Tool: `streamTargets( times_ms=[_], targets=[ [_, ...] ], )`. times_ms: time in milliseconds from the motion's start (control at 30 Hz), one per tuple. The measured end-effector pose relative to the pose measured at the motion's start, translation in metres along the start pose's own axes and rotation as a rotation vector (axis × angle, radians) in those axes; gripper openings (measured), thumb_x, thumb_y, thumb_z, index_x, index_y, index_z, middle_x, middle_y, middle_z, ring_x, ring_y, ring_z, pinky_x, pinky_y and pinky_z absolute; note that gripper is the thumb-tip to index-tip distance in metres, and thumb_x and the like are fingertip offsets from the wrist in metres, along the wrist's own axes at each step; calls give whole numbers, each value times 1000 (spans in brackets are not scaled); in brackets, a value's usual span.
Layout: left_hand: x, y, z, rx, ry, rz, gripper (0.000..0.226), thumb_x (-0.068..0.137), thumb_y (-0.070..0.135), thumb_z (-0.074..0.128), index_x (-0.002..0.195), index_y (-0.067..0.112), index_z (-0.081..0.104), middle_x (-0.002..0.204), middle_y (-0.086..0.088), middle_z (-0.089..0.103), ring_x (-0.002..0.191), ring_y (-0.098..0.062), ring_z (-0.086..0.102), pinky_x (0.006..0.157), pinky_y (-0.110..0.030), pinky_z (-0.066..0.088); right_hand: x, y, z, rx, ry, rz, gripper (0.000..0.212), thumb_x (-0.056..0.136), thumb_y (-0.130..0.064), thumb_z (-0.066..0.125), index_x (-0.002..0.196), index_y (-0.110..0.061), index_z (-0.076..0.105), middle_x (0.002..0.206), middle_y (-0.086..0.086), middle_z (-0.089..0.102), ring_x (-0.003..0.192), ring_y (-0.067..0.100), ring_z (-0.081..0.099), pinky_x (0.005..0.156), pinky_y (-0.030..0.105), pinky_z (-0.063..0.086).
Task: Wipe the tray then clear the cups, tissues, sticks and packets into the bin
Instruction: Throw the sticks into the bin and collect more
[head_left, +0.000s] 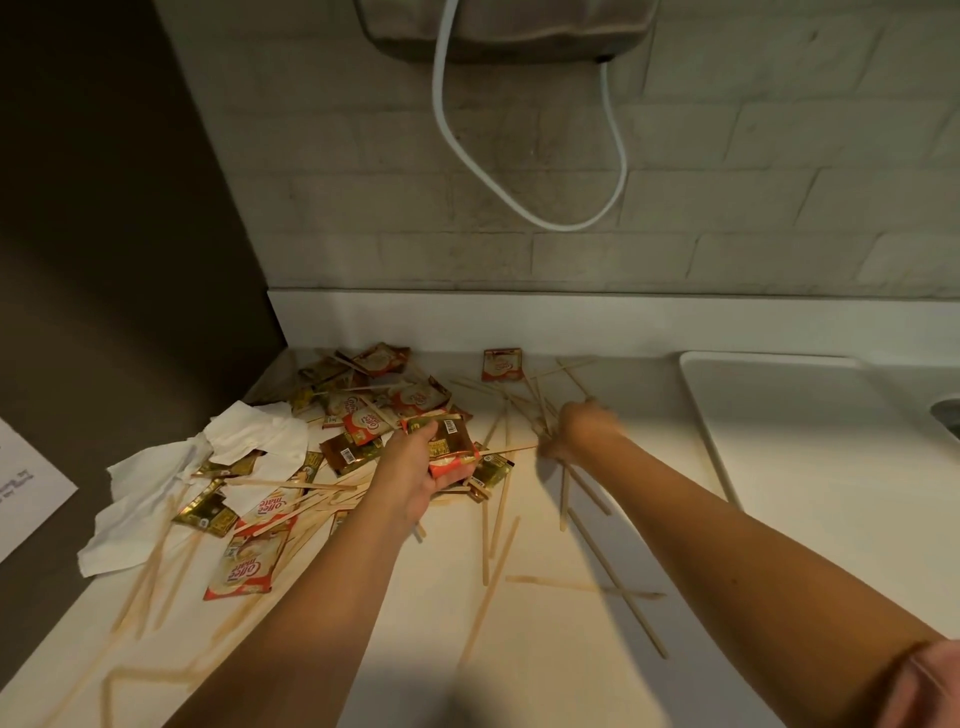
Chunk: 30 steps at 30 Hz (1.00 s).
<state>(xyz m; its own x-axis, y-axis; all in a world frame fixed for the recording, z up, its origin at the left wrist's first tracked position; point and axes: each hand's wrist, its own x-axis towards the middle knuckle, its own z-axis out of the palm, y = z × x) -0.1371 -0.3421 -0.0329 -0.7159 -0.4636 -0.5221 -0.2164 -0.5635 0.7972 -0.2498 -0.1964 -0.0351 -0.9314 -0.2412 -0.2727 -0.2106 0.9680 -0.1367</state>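
A heap of red, brown and gold packets (363, 415) lies on the white counter (571, 649), mixed with several wooden stir sticks (498, 499). Crumpled white tissues (171, 478) lie at the heap's left edge. My left hand (415, 478) holds a bunch of packets (449, 447) with a stick or two, just above the heap. My right hand (576, 431) is blurred, its fingers closed around several sticks (563, 488) that hang down from it. The white tray (779, 415) sits to the right. One packet (501, 365) lies alone near the back wall.
A brick wall with a grey wall unit and a looping white cable (519, 197) rises behind the counter. A dark panel (104, 260) stands at the left with a white paper (21, 488) on it. A metal rim (948, 415) shows at the far right.
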Motion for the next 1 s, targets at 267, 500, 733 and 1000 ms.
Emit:
streamTargets(
  times_ms=[267, 500, 733, 1000],
  targets=[
    [3, -1, -1, 22, -16, 2, 37, 97, 15, 47, 133, 10, 41, 121, -22, 56, 96, -36, 61, 48, -33, 58, -9, -2, 0, 52, 94, -97, 28, 96, -5, 43, 121, 0, 54, 122, 16, 57, 113, 30, 56, 86, 32, 46],
    [4, -1, -3, 35, -15, -2, 35, 97, 14, 47, 131, 10, 40, 118, -21, 57, 93, -35, 62, 50, -36, 57, -3, -8, 18, 112, 36, -24, 36, 97, -16, 41, 128, 0, 47, 127, 17, 52, 118, 30, 50, 92, 34, 44],
    [4, 1, -6, 46, -29, 4, 35, 98, 14, 46, 131, 10, 40, 106, -18, 60, 79, -32, 64, 47, -34, 57, -9, -10, 27, 20, 119, -124, 39, 99, -14, 31, 134, 2, 35, 132, 19, 44, 121, 32, 45, 96, 38, 43],
    [2, 4, -11, 54, -22, 19, 39, 97, 14, 47, 135, 10, 39, 113, -21, 59, 81, -31, 64, 51, -36, 58, -21, -6, 16, 218, 88, -295, 16, 101, -18, 31, 109, -5, 38, 91, 12, 58, 82, 28, 57, 64, 32, 39]
  ],
)
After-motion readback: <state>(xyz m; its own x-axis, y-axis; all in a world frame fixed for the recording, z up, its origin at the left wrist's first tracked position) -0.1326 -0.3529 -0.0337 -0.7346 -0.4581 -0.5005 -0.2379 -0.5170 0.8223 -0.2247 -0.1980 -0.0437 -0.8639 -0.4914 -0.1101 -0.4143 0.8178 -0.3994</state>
